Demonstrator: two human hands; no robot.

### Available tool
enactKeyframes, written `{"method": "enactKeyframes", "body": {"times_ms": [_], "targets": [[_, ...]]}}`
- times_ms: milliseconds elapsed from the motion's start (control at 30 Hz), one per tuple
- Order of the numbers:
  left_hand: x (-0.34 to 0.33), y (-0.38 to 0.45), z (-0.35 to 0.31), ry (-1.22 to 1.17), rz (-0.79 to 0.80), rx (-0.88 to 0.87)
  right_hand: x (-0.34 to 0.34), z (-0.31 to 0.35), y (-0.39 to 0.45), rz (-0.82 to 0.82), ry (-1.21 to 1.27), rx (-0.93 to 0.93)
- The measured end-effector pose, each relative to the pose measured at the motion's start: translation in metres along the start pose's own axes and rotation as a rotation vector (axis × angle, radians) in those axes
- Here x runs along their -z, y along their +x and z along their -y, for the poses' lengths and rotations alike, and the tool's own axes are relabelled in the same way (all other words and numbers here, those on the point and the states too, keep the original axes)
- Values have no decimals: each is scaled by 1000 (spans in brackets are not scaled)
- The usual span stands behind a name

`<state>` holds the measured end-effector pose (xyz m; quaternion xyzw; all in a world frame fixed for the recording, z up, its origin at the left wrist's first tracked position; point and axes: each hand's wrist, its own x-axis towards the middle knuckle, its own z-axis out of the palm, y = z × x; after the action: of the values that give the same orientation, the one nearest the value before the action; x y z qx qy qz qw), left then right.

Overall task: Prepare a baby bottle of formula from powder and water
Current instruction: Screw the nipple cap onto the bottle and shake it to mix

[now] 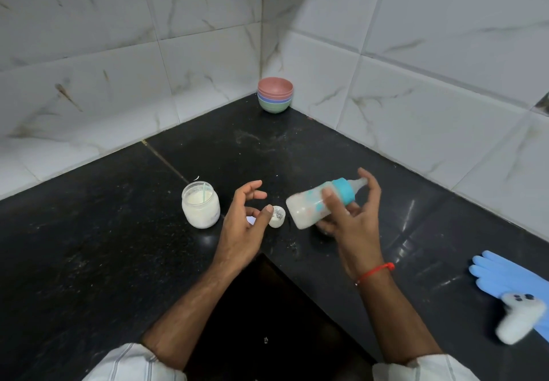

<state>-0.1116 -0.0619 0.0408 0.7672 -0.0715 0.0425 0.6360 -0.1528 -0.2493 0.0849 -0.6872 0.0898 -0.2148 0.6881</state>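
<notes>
- The step in hand looks like shaking the baby bottle (316, 205) to mix powder and water; the bottle is tipped nearly on its side in the air above the black bench (124, 232), teat pointing right and away, milky liquid visible inside.
- To do this well, I judge the blue collar (344, 192) should be checked for tightness first, since a sideways bottle leaks at a loose ring.
- Short, brisk shakes or a swirl seem best; clumps tend to cling to the base, so watch the wide end until the liquid looks even.
- Keep the shaking over the bench and away from the open powder jar (200, 205), which stands uncapped with a scoop handle inside, and from the small white cap (277, 216) just right of it.
- The right hand (349, 217) grasps the bottle: thumb across its near side, the other fingers (370, 186) wrapped loosely behind, the index reaching up by the teat. Motion blur hides how firm the hold is.
- The left hand (245, 217) holds nothing; its fingers are loosely curled and spread, hovering between jar and cap, the thumb tip over the cap's edge. Whether it touches the cap I cannot tell.
</notes>
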Motion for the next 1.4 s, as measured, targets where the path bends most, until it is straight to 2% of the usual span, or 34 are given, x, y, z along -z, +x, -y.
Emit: {"method": "enactKeyframes", "body": {"times_ms": [300,533,700,767,833,933,1100,1200,1267,1333,1367,1400], "targets": [[1,2,-3,-6,6,-3,1,-5,4,-31,-33,30],[1,3,-3,-7,9,-6,2,1,4,-46,74,-9],[0,4,-2,4,12,-17,3,-4,4,-68,27,6],[0,4,-2,10,11,-17,4,-7,4,-53,-32,21],[0,3,-3,8,13,-14,4,-4,0,-41,24,-25],[0,2,-1,13,13,-8,6,-5,1,-26,-99,78],[-1,0,1,28,13,3,5,7,-2,24,-12,75],[0,-1,0,28,16,7,1,28,-9,-33,63,188],[0,-2,1,22,13,15,-4,40,-18,-112,63,407],[0,-2,1,15,7,12,-4,35,-24,-145,-51,605],[0,-1,1,14,6,10,-3,28,-22,-112,-124,613],[0,-1,1,17,7,10,-2,22,-19,-39,-201,538]]}}
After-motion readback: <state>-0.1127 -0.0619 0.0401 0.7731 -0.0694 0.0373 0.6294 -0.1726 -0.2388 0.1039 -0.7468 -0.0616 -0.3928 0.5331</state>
